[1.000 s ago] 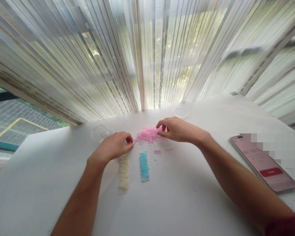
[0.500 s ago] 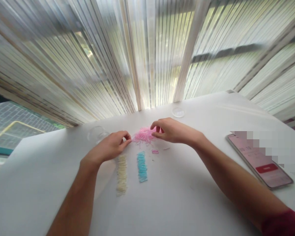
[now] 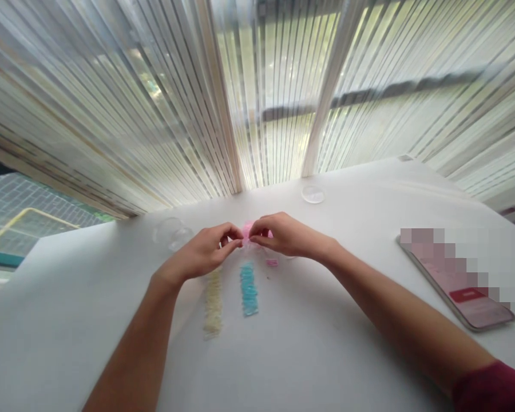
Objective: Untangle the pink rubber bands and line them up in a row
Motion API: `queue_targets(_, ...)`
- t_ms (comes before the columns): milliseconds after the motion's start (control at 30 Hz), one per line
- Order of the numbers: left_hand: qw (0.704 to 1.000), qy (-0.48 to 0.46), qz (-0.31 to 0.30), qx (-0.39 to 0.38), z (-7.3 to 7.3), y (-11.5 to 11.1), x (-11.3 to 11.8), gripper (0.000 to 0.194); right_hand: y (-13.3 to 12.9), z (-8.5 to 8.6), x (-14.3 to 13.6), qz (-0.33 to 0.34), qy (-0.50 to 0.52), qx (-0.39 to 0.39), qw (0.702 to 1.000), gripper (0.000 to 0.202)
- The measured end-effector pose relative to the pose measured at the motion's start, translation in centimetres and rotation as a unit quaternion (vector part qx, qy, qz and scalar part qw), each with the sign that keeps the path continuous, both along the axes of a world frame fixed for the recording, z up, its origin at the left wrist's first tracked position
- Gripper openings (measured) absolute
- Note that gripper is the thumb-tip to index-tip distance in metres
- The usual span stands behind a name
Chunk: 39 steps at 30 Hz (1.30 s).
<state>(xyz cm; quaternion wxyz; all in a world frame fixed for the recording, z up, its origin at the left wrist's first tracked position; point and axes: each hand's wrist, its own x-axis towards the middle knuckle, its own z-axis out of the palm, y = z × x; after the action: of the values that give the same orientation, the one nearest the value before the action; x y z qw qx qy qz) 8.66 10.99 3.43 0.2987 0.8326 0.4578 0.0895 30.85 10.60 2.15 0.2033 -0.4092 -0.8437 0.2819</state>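
Head view: left hand (image 3: 206, 247), right hand (image 3: 286, 234); both curled at pink pile (image 3: 249, 225)

Two bare hands are in the centre, one left hand (image 3: 203, 247) and one right hand (image 3: 285, 236). One loose heap of thin pink pieces (image 3: 249, 225) lies between them, with one small pink cluster (image 3: 272, 262) lower. Two rows stand at lower centre: one pale yellow row (image 3: 213, 303), one bright blue row (image 3: 249, 289); their pieces are too fine to count. One round clear dish (image 3: 313, 194) sits upper right of centre; one smartphone with a red button (image 3: 461, 303) lies at right.
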Motion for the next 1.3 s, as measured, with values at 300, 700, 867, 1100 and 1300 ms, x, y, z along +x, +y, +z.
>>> queue_targets(300, 0.999, 0.046, 0.023, 0.003, -0.2, 0.4, -0.8, 0.031, 0.2, -0.3, 0.7, -0.006, -0.019, -0.011, 1.000, 0.019)
queue_targets(700, 0.991, 0.074, 0.034, 0.106, -0.3, 0.0, 0.0, 0.024, 0.5, 0.6, 2.3, -0.061, -0.109, 0.011, 0.992, 0.017)
queue_targets(867, 0.988, 0.082, -0.013, 0.127, -1.1, -0.8, 1.8, 0.024, -0.1, -0.3, 0.7, -0.005, -0.114, 0.017, 0.993, 0.014)
queue_targets(1100, 0.982, 0.134, -0.018, 0.135, -1.8, -1.2, 2.5, 0.026, -0.2, -0.2, 0.6, -0.011, -0.142, 0.023, 0.990, 0.016)
queue_targets(1300, 0.978, 0.141, -0.017, 0.155, -1.7, -1.4, 2.9, 0.026, 0.3, 0.2, 1.7, -0.028, -0.134, 0.031, 0.990, 0.015)
